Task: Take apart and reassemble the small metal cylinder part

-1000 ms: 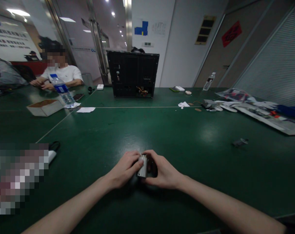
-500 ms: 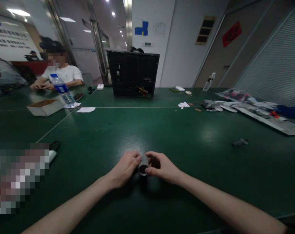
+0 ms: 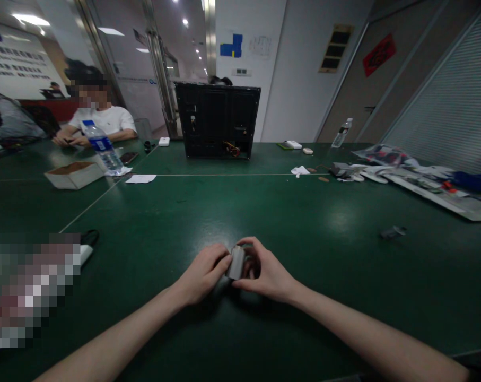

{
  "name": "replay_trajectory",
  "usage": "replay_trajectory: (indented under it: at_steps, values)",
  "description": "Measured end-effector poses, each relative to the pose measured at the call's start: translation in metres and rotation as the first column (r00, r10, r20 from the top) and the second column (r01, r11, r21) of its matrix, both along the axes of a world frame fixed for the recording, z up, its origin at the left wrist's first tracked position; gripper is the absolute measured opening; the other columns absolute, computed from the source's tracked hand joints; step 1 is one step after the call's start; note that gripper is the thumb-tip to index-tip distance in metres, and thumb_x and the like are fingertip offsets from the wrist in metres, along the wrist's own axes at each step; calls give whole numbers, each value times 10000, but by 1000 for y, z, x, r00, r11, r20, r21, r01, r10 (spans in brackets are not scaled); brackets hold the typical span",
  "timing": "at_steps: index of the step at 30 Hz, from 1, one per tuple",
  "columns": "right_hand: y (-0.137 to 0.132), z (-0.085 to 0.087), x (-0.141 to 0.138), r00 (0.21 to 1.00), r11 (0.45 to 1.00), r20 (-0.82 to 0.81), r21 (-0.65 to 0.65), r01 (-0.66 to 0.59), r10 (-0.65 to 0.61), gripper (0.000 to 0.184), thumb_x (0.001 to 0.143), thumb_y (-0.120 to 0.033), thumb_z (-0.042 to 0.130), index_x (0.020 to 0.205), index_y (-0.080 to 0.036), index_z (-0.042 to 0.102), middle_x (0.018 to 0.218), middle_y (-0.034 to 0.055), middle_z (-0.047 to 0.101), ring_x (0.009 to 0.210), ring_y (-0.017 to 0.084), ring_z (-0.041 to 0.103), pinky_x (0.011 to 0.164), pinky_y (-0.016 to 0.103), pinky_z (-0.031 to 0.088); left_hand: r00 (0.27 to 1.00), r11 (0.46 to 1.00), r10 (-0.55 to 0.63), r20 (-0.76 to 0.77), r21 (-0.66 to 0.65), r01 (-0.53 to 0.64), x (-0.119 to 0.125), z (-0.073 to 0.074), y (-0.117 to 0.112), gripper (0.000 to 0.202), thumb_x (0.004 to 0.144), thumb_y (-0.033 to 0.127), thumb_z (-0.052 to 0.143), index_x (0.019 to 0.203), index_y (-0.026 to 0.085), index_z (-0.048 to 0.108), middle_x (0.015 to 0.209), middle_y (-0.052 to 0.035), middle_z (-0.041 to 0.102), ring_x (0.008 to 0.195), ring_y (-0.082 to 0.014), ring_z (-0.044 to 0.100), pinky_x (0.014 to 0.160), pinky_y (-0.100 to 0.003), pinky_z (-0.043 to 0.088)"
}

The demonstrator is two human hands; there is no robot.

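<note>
Low over the green table, a short grey metal cylinder (image 3: pixel 236 263) stands between my two hands, slightly tilted with its smooth side facing me. My left hand (image 3: pixel 206 273) grips it from the left, thumb along its side and the other fingers partly hidden behind. On the right, my right hand (image 3: pixel 269 270) curls around it, with a fingertip at its upper end and the thumb at its lower end. The hollow end cannot be seen from here.
A small dark metal part (image 3: pixel 393 232) lies to the right on the green table (image 3: pixel 323 318). Ahead stands a black panel (image 3: pixel 218 119). A water bottle (image 3: pixel 104 148) and an open box (image 3: pixel 73 176) are at left, near a seated person (image 3: pixel 105 122). Clutter (image 3: pixel 427 183) covers the far right.
The cylinder has turned: its hollow end faced me before, and now its side does. My right hand has shifted, its index finger higher and its thumb lower on the cylinder.
</note>
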State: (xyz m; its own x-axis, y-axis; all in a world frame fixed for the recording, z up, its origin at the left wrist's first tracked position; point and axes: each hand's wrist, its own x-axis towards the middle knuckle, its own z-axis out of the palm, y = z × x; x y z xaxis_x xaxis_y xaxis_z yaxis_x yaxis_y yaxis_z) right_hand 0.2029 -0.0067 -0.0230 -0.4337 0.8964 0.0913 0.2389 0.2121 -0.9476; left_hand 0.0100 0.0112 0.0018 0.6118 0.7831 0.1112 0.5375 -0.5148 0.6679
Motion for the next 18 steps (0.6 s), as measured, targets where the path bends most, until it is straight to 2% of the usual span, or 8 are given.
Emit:
replay_trajectory:
  at_steps: [3,6,8,13,18]
  values:
    - [-1,-1,-2,1000,999,26,46,-11,10,711,639,-264,775,1198,-231,336,892,0,562,627,102,538,515,210,432,1000,1000,10,-18,20,-9,0,-2,-1,322,917,419,385,845,151,549,812,-33,564,743,-181,501,698,-302,398]
    - [-2,-1,-2,998,994,52,106,-26,20,700,660,-233,750,1216,-224,326,848,-12,547,618,97,517,515,205,411,999,999,3,-46,39,-1,0,-2,-2,285,840,429,540,908,153,557,861,-41,589,793,-196,515,746,-318,399]
    - [-2,0,-2,996,990,80,136,-38,28,698,669,-247,745,1230,-219,330,844,-11,543,621,98,511,520,206,405,997,1000,2,-71,23,0,0,-1,-3,294,822,417,573,948,152,563,899,-53,603,833,-207,521,783,-331,401]
    - [-1,0,1,993,988,108,142,-67,51,781,646,-284,773,1286,-212,332,927,16,538,662,108,511,563,227,427,998,998,-38,-56,-51,35,-1,4,-3,331,901,442,430,958,148,570,964,-71,616,901,-223,521,858,-352,385]
    - [3,-3,2,996,993,68,96,-66,59,710,682,-204,728,1289,-201,359,754,-36,507,624,102,485,536,214,405,998,993,-61,-20,-100,59,-2,7,-3,377,940,422,303,922,156,569,971,-61,617,902,-213,523,887,-347,369]
